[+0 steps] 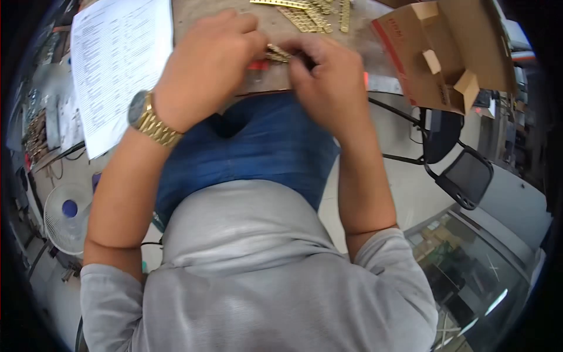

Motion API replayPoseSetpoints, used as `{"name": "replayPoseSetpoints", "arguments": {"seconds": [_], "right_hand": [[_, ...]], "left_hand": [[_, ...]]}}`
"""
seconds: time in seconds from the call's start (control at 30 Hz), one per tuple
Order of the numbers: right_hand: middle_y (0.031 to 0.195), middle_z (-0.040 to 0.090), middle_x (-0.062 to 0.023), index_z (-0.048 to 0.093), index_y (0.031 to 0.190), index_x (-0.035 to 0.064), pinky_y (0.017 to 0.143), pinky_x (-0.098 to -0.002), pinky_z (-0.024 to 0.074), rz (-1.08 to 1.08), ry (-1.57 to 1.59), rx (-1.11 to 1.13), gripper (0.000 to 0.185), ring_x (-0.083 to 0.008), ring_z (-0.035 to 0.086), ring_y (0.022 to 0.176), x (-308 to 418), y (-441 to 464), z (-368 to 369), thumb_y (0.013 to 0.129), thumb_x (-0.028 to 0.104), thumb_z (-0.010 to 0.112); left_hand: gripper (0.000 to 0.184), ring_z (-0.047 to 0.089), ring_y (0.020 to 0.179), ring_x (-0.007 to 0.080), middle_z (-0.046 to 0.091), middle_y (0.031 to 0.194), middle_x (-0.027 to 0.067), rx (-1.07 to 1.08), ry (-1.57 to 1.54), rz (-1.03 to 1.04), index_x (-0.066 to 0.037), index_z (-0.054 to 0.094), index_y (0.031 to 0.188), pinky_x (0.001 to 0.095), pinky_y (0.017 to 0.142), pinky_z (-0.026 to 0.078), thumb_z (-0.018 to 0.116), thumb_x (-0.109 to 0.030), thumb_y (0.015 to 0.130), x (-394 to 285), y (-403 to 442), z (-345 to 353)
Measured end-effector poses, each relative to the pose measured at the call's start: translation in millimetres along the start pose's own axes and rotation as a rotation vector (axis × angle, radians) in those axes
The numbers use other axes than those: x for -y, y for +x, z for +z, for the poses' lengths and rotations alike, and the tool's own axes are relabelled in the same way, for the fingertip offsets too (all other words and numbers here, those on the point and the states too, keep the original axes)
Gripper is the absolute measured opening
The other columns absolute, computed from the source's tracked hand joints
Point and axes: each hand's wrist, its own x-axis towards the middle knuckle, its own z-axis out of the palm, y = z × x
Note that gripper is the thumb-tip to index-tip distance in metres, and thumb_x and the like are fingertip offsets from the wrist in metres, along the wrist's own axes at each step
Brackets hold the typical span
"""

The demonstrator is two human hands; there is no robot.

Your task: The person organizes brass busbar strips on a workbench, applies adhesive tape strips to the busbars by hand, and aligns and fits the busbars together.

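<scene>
My left hand [226,50], with a gold watch [153,120] on the wrist, is closed at the near edge of the table. Its fingertips are mostly hidden behind the knuckles, at one end of a gold-coloured metal strip [278,53]. Close by on the other side, my right hand [331,73] has thumb and forefinger curled together around the strip's other end. Small notches or holes seem to run along the strip. Just below it lies a small red piece [258,65]. Several similar gold strips [305,17] lie loosely piled beyond my hands.
Printed sheets [117,64] lie at the left of the table [193,12]. An opened cardboard box [404,53] stands at the right edge. A chair [466,176] and a glass cabinet [469,264] are on the right; a fan [67,214] stands at lower left.
</scene>
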Motion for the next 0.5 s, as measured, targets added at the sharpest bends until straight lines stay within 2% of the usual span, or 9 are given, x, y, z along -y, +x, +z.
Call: {"name": "replayPoseSetpoints", "arguments": {"seconds": [0.1,0.17,0.27,0.37,0.47,0.5], "right_hand": [[0.097,0.076,-0.0196,0.079,0.107,0.0034,0.085,-0.0525,0.059,0.011,0.006,0.015,0.019,-0.0423,0.073,0.093,1,-1,-1,0.089,0.007,0.074],[0.097,0.074,-0.019,0.078,0.107,0.0038,0.083,-0.0517,0.0592,0.041,0.015,0.037,0.023,-0.0423,0.072,0.093,6,0,-1,0.087,0.012,0.081],[0.096,0.074,-0.0189,0.077,0.105,0.0039,0.083,-0.0511,0.0593,0.085,0.047,0.008,0.023,-0.0421,0.073,0.092,0,-1,7,0.085,0.014,0.083],[0.091,0.076,-0.0142,0.081,0.111,0.0018,0.074,-0.0384,0.0601,0.004,-0.131,-0.051,0.024,-0.0265,0.074,0.078,0,-1,13,0.088,0.008,0.082],[0.092,0.076,-0.0133,0.079,0.109,0.002,0.074,-0.0376,0.0595,0.01,-0.199,-0.055,0.021,-0.0241,0.073,0.078,0,-4,21,0.09,0.009,0.082],[0.092,0.076,-0.0117,0.079,0.111,0.0017,0.074,-0.0357,0.0591,-0.002,-0.191,-0.094,0.02,-0.0203,0.071,0.077,-1,-5,25,0.092,0.008,0.081]], "left_hand": [[0.003,0.066,0.097,0.0365,0.068,0.094,0.0129,-0.001,-0.075,-0.037,-0.005,0.073,0.089,0.048,0.09,0.055,0.072,-0.005,0.087,5,0,1],[0.005,0.064,0.095,0.0385,0.065,0.094,0.014,-0.002,-0.102,-0.046,-0.003,0.071,0.094,0.0492,0.086,0.053,0.073,-0.006,0.091,9,0,3],[0.009,0.063,0.095,0.0399,0.064,0.094,0.0153,-0.022,-0.117,-0.079,-0.002,0.07,0.098,0.0502,0.084,0.052,0.076,-0.008,0.095,12,2,6],[0.012,0.065,0.096,0.0413,0.065,0.095,0.0166,-0.075,-0.105,-0.104,-0.001,0.071,0.1,0.0507,0.085,0.053,0.079,-0.011,0.096,12,0,4],[0.022,0.069,0.098,0.0441,0.07,0.103,0.0181,-0.177,-0.128,-0.171,0.0,0.072,0.104,0.0516,0.086,0.056,0.082,-0.017,0.095,18,-10,-5],[0.026,0.07,0.098,0.0446,0.071,0.105,0.0196,-0.187,-0.117,-0.164,0.0,0.073,0.103,0.0523,0.086,0.057,0.085,-0.02,0.093,23,-15,-11]]}}
